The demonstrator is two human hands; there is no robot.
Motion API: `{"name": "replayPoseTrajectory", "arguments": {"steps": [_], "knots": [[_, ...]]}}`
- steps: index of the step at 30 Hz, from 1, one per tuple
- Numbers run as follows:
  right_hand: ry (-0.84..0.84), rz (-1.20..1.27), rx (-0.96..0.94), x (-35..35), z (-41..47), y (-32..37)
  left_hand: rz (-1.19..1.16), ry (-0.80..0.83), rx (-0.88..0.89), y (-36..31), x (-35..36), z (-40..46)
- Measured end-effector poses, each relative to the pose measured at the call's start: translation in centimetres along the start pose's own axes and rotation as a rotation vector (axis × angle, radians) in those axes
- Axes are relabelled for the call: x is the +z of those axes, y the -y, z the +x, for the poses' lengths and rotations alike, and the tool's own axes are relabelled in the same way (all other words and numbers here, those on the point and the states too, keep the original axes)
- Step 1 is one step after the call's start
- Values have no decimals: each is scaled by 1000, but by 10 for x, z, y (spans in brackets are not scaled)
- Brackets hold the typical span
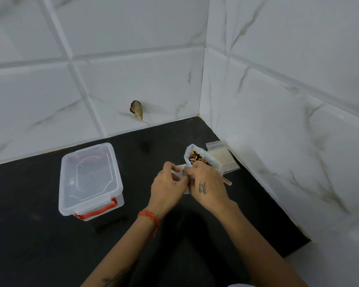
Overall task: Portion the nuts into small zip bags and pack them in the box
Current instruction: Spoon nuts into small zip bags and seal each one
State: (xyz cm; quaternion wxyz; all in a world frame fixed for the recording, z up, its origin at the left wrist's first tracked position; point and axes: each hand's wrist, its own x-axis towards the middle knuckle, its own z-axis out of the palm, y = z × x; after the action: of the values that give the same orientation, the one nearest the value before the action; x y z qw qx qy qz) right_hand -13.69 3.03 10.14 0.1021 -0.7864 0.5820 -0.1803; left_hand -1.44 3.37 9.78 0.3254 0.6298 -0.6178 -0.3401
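On the black counter, a small clear zip bag [179,172] is held between both hands. My left hand [167,186] pinches its left side and my right hand [206,183] pinches its right side; most of the bag is hidden by my fingers. Just behind my right hand stands an open white bag of mixed nuts [197,157]. A stack of empty zip bags [221,156] lies beside it against the right wall. The clear plastic box [90,179] with red latches sits to the left, its lid on.
A wooden stick-like handle [227,181] pokes out from under my right hand. White tiled walls meet in a corner behind the nut bag. A plugged hole [136,109] marks the back wall. The counter's right end [298,243] drops off near the lower right.
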Motion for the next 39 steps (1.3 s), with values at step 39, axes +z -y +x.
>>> {"name": "replayPoseTrajectory", "arguments": {"steps": [39], "knots": [[80, 9, 113, -5, 14, -7, 232, 412, 331, 47, -16, 35]]}}
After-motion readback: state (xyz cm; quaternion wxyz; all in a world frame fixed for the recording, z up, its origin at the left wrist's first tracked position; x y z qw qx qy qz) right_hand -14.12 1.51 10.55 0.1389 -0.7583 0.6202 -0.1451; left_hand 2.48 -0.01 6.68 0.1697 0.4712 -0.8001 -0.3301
